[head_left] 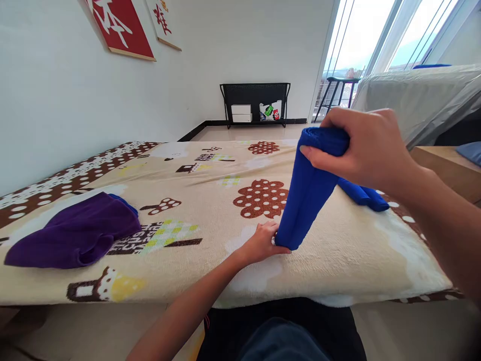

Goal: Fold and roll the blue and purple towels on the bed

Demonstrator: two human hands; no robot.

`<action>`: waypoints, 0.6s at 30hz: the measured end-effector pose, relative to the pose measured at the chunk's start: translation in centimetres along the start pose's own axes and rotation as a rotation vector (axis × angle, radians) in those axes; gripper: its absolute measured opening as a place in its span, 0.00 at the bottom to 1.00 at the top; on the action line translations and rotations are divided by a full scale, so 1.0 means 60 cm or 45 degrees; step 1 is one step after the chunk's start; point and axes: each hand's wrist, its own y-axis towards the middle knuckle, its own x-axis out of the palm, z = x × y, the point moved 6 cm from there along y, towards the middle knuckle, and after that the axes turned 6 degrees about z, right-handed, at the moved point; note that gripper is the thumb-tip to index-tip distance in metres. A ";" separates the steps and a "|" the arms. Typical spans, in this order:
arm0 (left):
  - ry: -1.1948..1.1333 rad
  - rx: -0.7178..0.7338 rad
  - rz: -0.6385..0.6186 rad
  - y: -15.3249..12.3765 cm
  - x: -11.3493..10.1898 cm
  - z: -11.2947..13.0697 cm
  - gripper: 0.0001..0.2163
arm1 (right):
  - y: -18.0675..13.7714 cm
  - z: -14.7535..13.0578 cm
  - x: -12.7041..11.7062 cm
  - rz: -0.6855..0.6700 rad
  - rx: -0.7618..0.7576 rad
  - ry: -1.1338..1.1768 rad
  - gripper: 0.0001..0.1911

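Head view: the right hand (366,145) grips the top of a rolled blue cloth (311,195), the left hand (263,243) holds its lower end, and it leans right of centre over the blanket (210,200). This one looks fully rolled! Behind it at right, blue rolls (370,198) lie apparently finished; at left, a purple cloth (75,233) sprawls loose, unrolled. Upper left, a red hanging (124,35) reads 体, a white hanging (163,22) seemingly 难; blanket lettering (130,241) stays illegible.
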 end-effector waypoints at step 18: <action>0.076 -0.136 -0.111 0.001 0.030 -0.016 0.19 | 0.064 0.321 0.012 -0.088 0.285 -0.454 0.35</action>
